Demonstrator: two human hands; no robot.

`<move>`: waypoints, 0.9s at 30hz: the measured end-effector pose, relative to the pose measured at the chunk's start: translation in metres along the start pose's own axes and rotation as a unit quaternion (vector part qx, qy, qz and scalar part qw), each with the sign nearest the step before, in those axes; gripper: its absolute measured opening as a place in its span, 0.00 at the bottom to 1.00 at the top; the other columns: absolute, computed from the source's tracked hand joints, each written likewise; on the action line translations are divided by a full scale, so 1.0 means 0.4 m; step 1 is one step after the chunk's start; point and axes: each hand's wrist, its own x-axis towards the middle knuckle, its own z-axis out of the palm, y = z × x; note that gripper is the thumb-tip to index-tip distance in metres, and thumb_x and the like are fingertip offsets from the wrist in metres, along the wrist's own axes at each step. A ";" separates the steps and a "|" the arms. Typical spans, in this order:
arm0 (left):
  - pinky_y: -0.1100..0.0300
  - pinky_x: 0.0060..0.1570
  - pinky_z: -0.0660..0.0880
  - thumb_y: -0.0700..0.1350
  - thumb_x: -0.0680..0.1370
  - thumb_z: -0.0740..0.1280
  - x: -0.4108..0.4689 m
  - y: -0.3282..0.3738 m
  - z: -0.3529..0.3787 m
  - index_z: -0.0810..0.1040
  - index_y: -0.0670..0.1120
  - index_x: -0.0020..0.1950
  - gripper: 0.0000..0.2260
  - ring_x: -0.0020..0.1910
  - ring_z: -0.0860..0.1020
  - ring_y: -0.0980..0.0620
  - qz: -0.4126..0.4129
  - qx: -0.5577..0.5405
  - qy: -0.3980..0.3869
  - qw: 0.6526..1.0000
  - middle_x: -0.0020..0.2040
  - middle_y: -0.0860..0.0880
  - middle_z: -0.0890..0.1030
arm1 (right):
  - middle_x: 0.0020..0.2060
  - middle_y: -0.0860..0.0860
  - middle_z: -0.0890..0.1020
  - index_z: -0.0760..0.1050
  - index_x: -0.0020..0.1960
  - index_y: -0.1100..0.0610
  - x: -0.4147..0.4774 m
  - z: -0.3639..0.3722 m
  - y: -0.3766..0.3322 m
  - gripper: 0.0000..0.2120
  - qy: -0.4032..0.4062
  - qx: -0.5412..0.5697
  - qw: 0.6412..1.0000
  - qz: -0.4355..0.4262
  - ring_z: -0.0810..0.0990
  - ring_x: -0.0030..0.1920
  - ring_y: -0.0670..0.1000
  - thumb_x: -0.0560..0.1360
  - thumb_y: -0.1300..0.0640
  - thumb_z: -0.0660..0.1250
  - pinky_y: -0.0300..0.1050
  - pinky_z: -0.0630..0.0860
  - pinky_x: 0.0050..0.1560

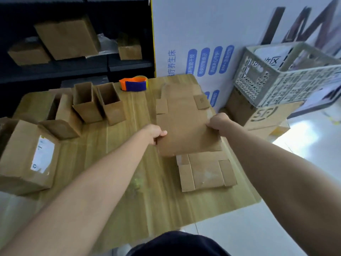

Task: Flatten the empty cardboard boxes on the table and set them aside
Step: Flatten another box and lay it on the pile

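Person stands at near edge of desk (110, 172), both arms out over it. L hand (156, 133) pinches the left edge of flattened box (184, 124), thumb on top and other fingers curled under the board. R hand (219, 122) grips the right edge, fingers curled round it, knuckles up, tips hidden. Flattened box is over the right half of desk, flaps spread out toward far edge. Its near end overlaps the far end of second flat box (206, 171), which lies flat along the right edge toward the near-right corner. Can't tell if the held one rests on it or sits just above. Left half of desk has left upright box (86, 103) and right upright box (111, 104), side by side, tops open, toward far edge. Tipped box (62, 121) is just left of them, on its side. Big labelled box (27, 157) is at the left edge, white label facing up. Tape dispenser (133, 83), orange and blue, is at the far edge, approx mid. Off desk to the right, grey lattice crate (287, 74) sits tilted on printed carton (262, 115). Dark shelf (120, 69) beyond the far-left corner carries more cartons. White printed panel (203, 34) stands behind the far edge.
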 end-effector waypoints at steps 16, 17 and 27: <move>0.50 0.43 0.79 0.41 0.77 0.68 0.015 -0.182 0.224 0.68 0.35 0.65 0.20 0.58 0.76 0.39 -0.060 0.234 -0.042 0.969 0.62 0.38 0.74 | 0.59 0.59 0.75 0.69 0.65 0.63 0.044 0.063 0.313 0.17 -0.044 -0.194 0.978 0.068 0.75 0.57 0.58 0.77 0.59 0.62 0.49 0.74 0.57; 0.50 0.44 0.79 0.43 0.78 0.66 0.020 -0.182 0.228 0.67 0.35 0.66 0.20 0.58 0.76 0.38 -0.057 0.226 -0.038 0.972 0.62 0.38 0.74 | 0.57 0.58 0.76 0.68 0.64 0.63 0.048 0.063 0.317 0.17 -0.047 -0.205 0.976 0.063 0.76 0.54 0.56 0.78 0.59 0.62 0.47 0.75 0.52; 0.55 0.37 0.76 0.44 0.78 0.67 0.059 -0.201 0.248 0.68 0.39 0.52 0.11 0.46 0.81 0.37 -0.023 0.269 0.017 0.963 0.53 0.41 0.77 | 0.37 0.50 0.72 0.72 0.57 0.58 0.074 0.089 0.368 0.11 0.022 -0.204 0.978 0.039 0.74 0.40 0.52 0.75 0.62 0.61 0.45 0.73 0.38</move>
